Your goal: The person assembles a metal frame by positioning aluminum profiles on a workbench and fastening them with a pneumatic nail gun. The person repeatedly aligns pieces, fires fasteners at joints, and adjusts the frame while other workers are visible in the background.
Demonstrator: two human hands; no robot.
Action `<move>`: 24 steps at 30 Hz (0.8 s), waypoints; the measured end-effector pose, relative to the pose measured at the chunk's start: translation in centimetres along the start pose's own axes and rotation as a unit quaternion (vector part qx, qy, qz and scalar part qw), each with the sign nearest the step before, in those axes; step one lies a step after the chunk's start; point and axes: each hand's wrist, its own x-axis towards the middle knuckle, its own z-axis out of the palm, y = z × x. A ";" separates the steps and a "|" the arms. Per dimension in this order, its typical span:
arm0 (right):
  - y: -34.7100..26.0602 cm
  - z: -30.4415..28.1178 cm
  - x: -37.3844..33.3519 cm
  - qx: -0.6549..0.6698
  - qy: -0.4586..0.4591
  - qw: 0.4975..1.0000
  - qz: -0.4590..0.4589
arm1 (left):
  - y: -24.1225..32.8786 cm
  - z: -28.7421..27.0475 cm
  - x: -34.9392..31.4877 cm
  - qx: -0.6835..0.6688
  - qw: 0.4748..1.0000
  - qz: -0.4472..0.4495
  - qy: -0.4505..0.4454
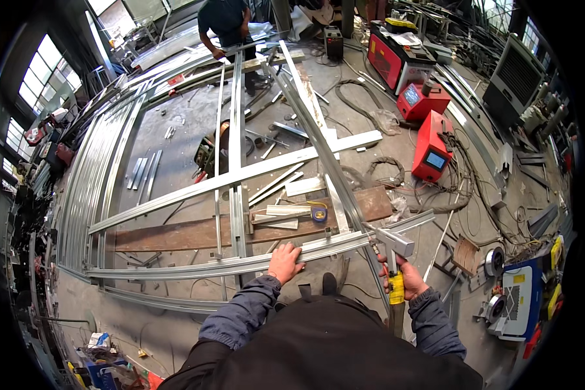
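Observation:
My left hand (285, 262) lies over the near metal rail (214, 267) of a large frame, its fingers stretched across the top. In my right hand (406, 278) is a welding torch (395, 286), its grip wrapped in yellow tape. The torch's silver head is close to the right end of the rail, where a slanting metal bar (325, 149) meets it; whether they touch, I cannot tell. Below my right hand a dark hose continues from the grip. A long crossbar (240, 174) and upright metal profiles (236, 149) span the frame beyond my left hand.
A blue-and-yellow tape measure (319, 212) and short metal pieces lie on a brown plank (175, 234). Red machines (431, 148) with coiled hoses (387, 170) stand at right. Another person (225, 29) handles the frame's far end. A blue-and-white case (520, 302) sits at lower right.

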 end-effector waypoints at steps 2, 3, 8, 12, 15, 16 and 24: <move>-0.1 -1.2 1.1 -0.007 0.020 1.000 0.003 | -0.3 0.6 -1.4 0.008 1.000 -0.002 0.001; -3.0 -1.7 0.8 -0.024 0.031 0.999 0.002 | 1.1 0.4 0.2 0.005 1.000 -0.006 -0.002; -4.5 0.6 4.9 -0.053 0.014 0.998 0.010 | 0.4 -0.2 -0.5 0.042 0.999 0.006 0.012; -6.1 4.8 6.5 -0.105 -0.015 0.994 0.019 | 1.3 -0.4 0.3 0.049 0.999 -0.012 -0.017; -6.9 8.8 6.7 -0.144 -0.053 0.987 0.039 | 1.9 0.2 0.6 0.061 0.998 -0.009 -0.033; -6.7 10.5 7.0 -0.163 -0.080 0.982 0.050 | 1.5 -0.2 0.7 0.068 0.997 -0.008 -0.039; -7.5 13.1 5.1 -0.248 -0.129 0.960 0.016 | 0.7 0.1 1.1 0.087 0.996 0.008 -0.018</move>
